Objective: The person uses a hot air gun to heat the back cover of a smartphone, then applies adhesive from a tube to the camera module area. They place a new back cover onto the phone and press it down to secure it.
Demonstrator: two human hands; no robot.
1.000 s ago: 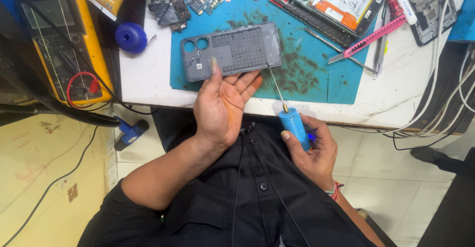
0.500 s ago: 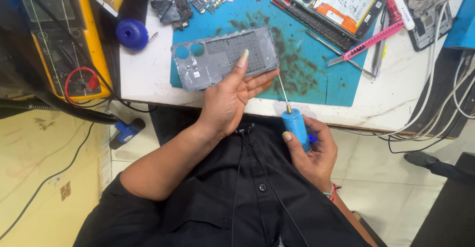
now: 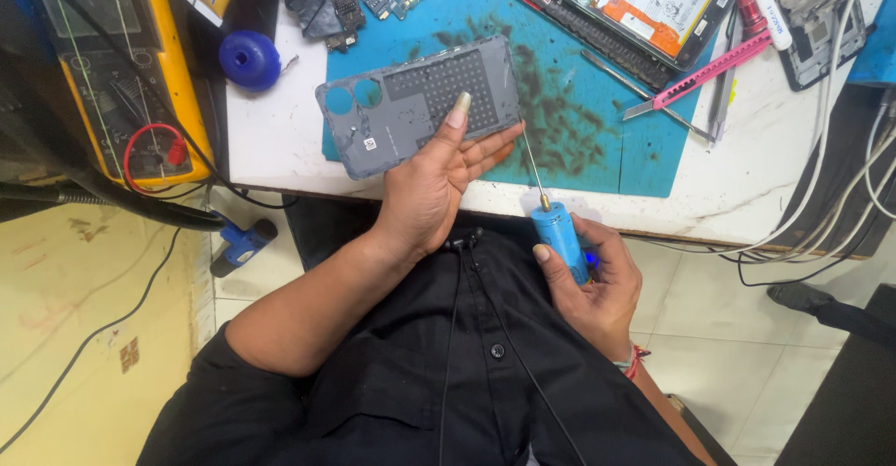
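- Two hands at frame centre: left hand (image 3: 431,186) under grey cover (image 3: 420,107), thumb on top, fingers spread beneath.
- Lifted and tilted off blue mat (image 3: 597,163), against flat a second ago; freed for turning, probably.
- Right hand (image 3: 593,284) wrapped round blue screwdriver (image 3: 560,237), tip beside cover's right edge, hardly moved.

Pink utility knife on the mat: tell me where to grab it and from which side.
Grip the pink utility knife at mid-handle, coming from above. It lies flat and slanted, bare blade at its lower-left end, metal tweezers close beside, so pinch across the long sides.
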